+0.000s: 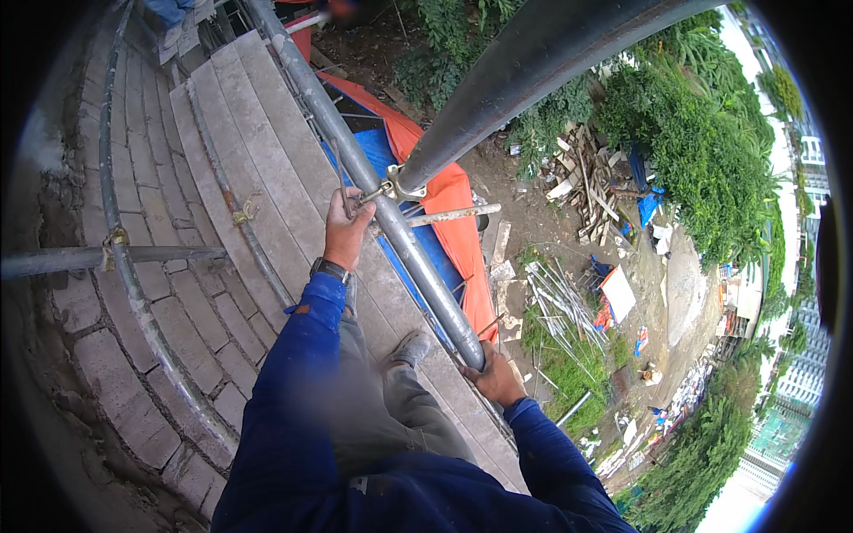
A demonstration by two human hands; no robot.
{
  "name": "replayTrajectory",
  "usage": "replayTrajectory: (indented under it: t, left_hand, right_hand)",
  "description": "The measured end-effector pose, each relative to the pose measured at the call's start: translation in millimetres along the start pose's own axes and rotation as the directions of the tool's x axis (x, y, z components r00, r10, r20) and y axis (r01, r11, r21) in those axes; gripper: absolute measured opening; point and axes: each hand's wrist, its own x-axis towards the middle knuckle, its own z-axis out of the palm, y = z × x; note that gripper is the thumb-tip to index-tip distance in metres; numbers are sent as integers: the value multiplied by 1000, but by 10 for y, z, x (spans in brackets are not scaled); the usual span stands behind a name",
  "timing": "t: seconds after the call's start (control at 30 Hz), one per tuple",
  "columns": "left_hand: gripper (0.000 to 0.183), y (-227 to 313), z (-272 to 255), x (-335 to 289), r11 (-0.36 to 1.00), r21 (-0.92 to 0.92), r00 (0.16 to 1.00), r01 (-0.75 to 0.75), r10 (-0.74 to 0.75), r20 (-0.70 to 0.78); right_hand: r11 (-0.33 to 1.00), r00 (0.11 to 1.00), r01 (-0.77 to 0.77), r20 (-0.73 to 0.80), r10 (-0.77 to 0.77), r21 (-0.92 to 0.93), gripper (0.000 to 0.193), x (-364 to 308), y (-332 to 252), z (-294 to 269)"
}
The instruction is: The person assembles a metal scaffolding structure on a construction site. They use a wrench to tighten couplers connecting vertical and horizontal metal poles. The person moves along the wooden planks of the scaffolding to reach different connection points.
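Observation:
A long grey scaffold pipe slopes from the upper left down to the right, along the edge of the plank platform. A metal coupler joins it to a thick dark upright pipe. My left hand is closed beside this coupler on a thin metal tool, whose exact kind I cannot make out. One end of the tool reaches the coupler's bolt. Lower right, my right hand wraps round the near end of the grey pipe. Its fingertips are partly hidden.
I stand on grey planks high above the ground. A block wall and a second rail are at left. Orange and blue sheeting hangs just outside the pipe. A short rusty tube sticks outward. Debris and trees lie below.

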Motion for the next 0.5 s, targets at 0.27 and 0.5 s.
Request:
replayTrajectory:
  t: [0.27, 0.5]
  left_hand:
    - [34, -181, -37, 24, 989, 135, 992, -61, 74, -98]
    - [33, -132, -242, 83, 991, 133, 1000, -16, 17, -13]
  right_hand:
    - [999, 999, 32, -14, -32, -22, 67, 5, 81, 27]
    - [999, 1000, 24, -18, -25, -42, 69, 29, 125, 63]
